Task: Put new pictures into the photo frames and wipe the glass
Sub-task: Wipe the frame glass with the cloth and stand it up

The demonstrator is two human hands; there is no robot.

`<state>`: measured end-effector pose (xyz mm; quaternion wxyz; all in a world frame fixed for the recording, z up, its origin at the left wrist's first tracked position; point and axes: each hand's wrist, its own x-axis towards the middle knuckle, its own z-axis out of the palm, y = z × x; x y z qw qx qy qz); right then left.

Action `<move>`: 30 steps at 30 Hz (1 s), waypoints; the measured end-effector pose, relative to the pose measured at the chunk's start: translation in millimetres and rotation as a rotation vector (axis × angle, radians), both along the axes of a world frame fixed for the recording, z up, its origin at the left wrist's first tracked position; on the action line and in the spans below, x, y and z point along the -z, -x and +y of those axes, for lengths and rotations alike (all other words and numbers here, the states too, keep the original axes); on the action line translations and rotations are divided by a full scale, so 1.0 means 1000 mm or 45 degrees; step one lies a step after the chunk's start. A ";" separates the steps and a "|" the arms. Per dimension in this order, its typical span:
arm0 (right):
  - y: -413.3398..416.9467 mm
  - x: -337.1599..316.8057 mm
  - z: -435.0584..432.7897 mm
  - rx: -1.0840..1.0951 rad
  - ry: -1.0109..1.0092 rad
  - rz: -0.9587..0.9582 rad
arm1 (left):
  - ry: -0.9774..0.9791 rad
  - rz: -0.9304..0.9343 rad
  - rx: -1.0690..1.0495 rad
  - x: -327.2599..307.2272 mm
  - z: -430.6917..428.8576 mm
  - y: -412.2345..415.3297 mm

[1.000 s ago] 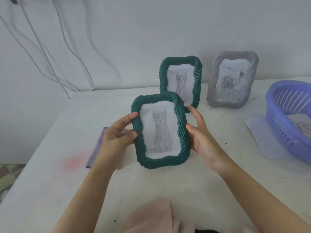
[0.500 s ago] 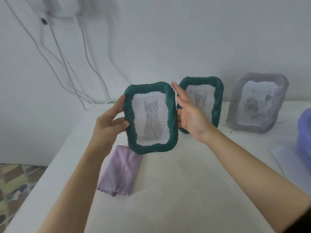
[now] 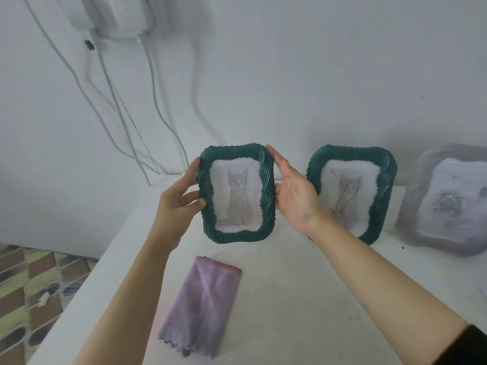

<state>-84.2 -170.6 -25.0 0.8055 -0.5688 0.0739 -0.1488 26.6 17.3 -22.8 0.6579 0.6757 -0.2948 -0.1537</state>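
Both hands are on the green cat frame (image 3: 237,193), which is being held upright over the far left part of the white table (image 3: 303,299), glass facing the person. The left hand (image 3: 179,204) is gripping its left edge, thumb curled onto the front rim and fingers going round behind. The right hand (image 3: 295,196) is lying flat against the right edge with its fingers straight, steadying rather than clasping. Whether the frame's bottom edge is touching the table is not clear from here.

A clean cat picture is sitting behind the glass, so this looks like the setting-down step for a finished frame, beside the second green frame (image 3: 351,193), which is standing against the wall with red marks over its cat. A greyish frame (image 3: 448,201) is waiting further right.

Next up, by my reading: lower this one onto its stand and let go gently so it is not tipping. Then the folded purple cloth (image 3: 203,304), lying near the front of the table, is within easy reach for the next frame's glass.
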 end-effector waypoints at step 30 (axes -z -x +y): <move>0.108 0.024 0.011 0.642 0.758 0.121 | -0.181 -0.829 -0.543 0.019 -0.023 0.053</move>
